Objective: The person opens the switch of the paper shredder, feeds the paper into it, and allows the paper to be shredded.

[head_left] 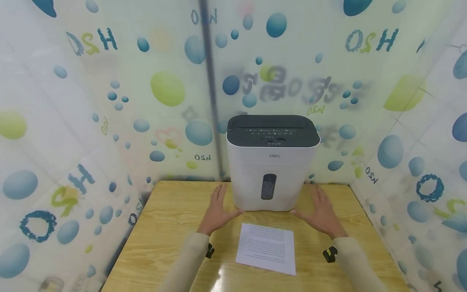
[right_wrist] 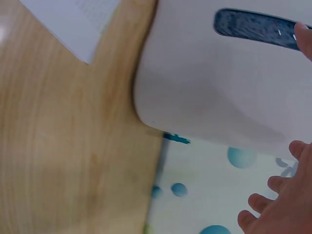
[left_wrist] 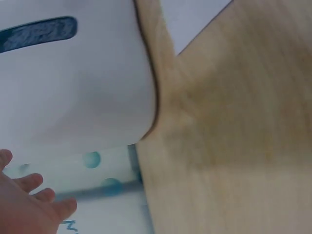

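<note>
A white paper shredder [head_left: 246, 174] with a black top and a dark window [head_left: 268, 186] stands upright at the back of the table. My left hand [head_left: 217, 214] is by its lower left side, fingers straight and thumb spread toward the front corner. Mirroring it on the other side, my right hand [head_left: 322, 215] has its thumb stretched toward the lower right corner. Both wrist views show the fingers [left_wrist: 30, 181] spread and holding nothing. Whether either thumb touches the shredder I cannot tell. Between my wrists, printed paper [head_left: 266, 248] lies flat in front of the shredder.
The wooden table [head_left: 175, 227] reaches back to a curtain [head_left: 171, 134] printed with blue and green drops, which hangs close behind the shredder. More of this curtain encloses the left and right sides. A dark vertical pole [head_left: 210, 69] shows through at the back.
</note>
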A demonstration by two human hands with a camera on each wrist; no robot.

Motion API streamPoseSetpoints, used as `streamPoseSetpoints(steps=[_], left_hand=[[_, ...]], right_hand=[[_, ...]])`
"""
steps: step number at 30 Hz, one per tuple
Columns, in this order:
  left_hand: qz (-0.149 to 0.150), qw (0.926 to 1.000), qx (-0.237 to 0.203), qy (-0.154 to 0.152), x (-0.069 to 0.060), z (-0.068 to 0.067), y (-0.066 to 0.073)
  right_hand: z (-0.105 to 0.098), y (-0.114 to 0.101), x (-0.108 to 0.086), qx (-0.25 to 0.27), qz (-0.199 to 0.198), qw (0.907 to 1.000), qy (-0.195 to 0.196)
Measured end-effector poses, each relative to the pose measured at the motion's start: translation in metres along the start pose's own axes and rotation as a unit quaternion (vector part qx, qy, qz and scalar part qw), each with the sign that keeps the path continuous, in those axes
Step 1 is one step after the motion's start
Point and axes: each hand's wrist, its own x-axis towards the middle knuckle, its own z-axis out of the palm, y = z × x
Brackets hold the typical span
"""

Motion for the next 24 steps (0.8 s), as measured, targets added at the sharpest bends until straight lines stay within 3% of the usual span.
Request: streamPoseSetpoints(steps=[6, 11, 16, 24], left_hand=[[-0.008, 0.9983, -0.015, -0.056, -0.017, 0.022, -0.01], [-0.001, 0.9957, -0.017, -0.091, -0.031, 0.043, -0.022], [0.025, 0.9926, -0.005, -0.118, -0.044, 0.063, -0.028], [0.086, 0.9841, 0.043, -0.149, -0.059, 0.087, -0.022]], right_hand=[[0.033, 0.004, -0.021, -0.001, -0.026, 0.9997, -0.001], [0.063, 0.006, -0.041, 0.015, -0.016, 0.9987, -0.045], [0.09, 0.006, -0.057, 0.022, -0.008, 0.9954, -0.093], [0.115, -0.004, -0.076, 0.035, 0.003, 0.9921, -0.121]])
